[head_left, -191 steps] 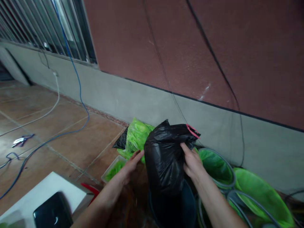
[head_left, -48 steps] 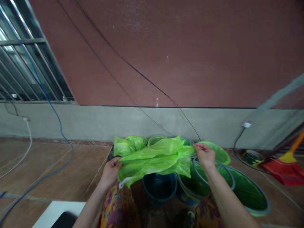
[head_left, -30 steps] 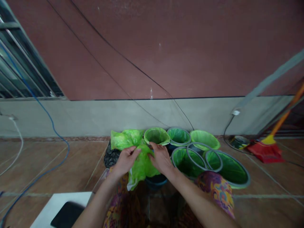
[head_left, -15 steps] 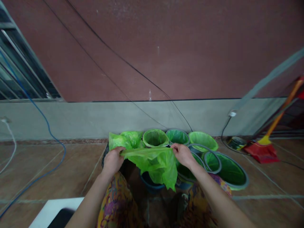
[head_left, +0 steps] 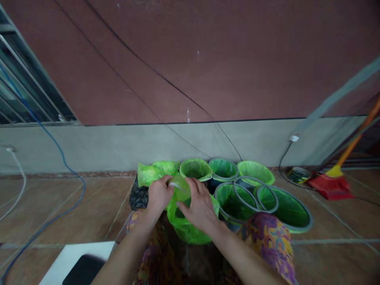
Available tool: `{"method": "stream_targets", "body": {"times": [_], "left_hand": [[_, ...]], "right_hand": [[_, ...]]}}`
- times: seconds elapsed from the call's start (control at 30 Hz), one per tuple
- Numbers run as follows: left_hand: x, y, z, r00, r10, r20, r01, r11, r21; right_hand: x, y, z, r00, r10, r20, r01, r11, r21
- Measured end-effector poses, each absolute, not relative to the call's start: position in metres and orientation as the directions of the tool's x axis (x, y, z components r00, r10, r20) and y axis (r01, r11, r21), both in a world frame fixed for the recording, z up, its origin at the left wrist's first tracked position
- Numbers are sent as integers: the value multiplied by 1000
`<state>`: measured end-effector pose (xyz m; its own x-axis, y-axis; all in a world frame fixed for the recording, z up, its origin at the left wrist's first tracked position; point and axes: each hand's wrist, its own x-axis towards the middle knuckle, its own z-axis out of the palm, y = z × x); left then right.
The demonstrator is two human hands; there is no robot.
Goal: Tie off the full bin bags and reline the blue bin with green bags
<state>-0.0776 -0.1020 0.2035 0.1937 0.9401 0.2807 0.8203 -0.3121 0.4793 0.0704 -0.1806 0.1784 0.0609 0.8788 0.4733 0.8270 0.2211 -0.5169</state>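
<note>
A thin green plastic bag [head_left: 187, 231] hangs over a small bucket between my knees, its mouth partly spread. My left hand [head_left: 158, 195] pinches the bag's rim at the far left edge. My right hand [head_left: 198, 206] lies over the rim on the near right, fingers curled on the plastic. Both hands sit close together above the bucket, whose body is hidden by the bag.
Several green-lined buckets [head_left: 228, 196] with grey rings stand along the wall to the right. A heap of green bags [head_left: 151, 172] and a black bag [head_left: 138, 197] lie left. A red broom [head_left: 329, 184] and cables are at right; a white board [head_left: 77, 259] with a dark object near left.
The green bag was stretched wide between my hands half a second ago. Now it is down over the bucket and my hands have come together at its rim.
</note>
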Motion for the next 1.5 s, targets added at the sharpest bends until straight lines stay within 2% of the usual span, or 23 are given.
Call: {"method": "stream_targets", "body": {"times": [0.13, 0.27, 0.37, 0.53, 0.63, 0.7, 0.77, 0.83, 0.93, 1.0, 1.07, 1.1, 1.17, 1.23, 1.27, 1.33, 1.37, 1.5], "left_hand": [[-61, -109, 210, 239, 933, 269, 858, -333, 392], [-69, -97, 206, 196, 936, 291, 915, -281, 288], [-84, -85, 197, 155, 933, 326, 941, -240, 239], [-111, -71, 184, 132, 892, 432, 944, -246, 220], [-122, -61, 176, 129, 870, 475, 884, -318, 342], [-124, -55, 169, 75, 887, 455, 770, -342, 539], [-122, -50, 162, 0, 927, 376, 555, -312, 771], [-118, -49, 158, -40, 964, 262, 303, -239, 923], [-111, -51, 158, -47, 987, 152, 98, -147, 984], [-109, -52, 162, -49, 987, 154, 106, -148, 983], [-111, -51, 167, -49, 981, 188, 205, -174, 963], [-113, -49, 169, -45, 976, 215, 270, -195, 943], [-117, -47, 170, -17, 958, 287, 398, -257, 881], [-120, -45, 166, 16, 937, 348, 494, -310, 812], [-120, -45, 163, 31, 933, 359, 534, -319, 783], [-118, -48, 154, 69, 941, 330, 596, -304, 743], [-117, -50, 150, 101, 948, 303, 616, -299, 729], [-111, -59, 137, 299, 924, 239, 637, -380, 671]], "right_hand": [[76, -159, 153, 204, 890, 408, 910, -18, -415], [118, -153, 139, 245, 876, 416, 941, -112, -319], [147, -160, 140, 268, 868, 418, 934, -129, -332], [188, -166, 150, 382, 847, 370, 874, -202, -442], [208, -163, 157, 441, 847, 296, 815, -240, -527], [218, -161, 159, 469, 847, 250, 775, -259, -576], [224, -160, 161, 487, 844, 226, 757, -278, -592], [226, -161, 162, 484, 846, 225, 775, -295, -559], [223, -163, 163, 430, 872, 234, 838, -290, -462], [220, -164, 164, 395, 888, 233, 862, -271, -429], [219, -163, 166, 391, 890, 234, 847, -248, -470], [218, -162, 167, 402, 886, 231, 817, -232, -528], [217, -160, 170, 449, 877, 170, 655, -193, -731], [215, -159, 172, 478, 878, 16, 316, -155, -936], [214, -158, 173, 469, 880, -69, 117, -139, -983], [213, -158, 174, 438, 880, -185, -193, -110, -975], [212, -158, 175, 430, 877, -214, -280, -95, -955], [215, -159, 175, 457, 851, -258, -383, -73, -921]]}}
